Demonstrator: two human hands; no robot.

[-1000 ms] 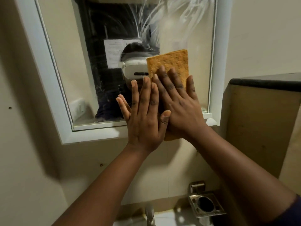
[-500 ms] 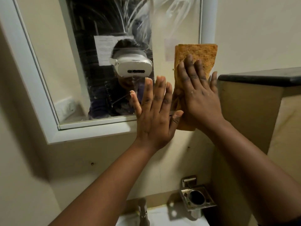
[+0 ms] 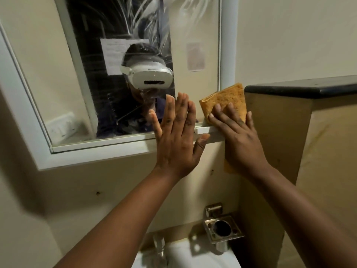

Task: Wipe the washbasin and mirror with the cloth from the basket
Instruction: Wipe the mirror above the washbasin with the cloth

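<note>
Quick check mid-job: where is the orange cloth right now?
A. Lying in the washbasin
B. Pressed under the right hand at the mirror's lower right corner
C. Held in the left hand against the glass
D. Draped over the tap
B: the right hand presses the orange cloth flat over the mirror frame at its lower right corner; the left hand is bare.
</note>
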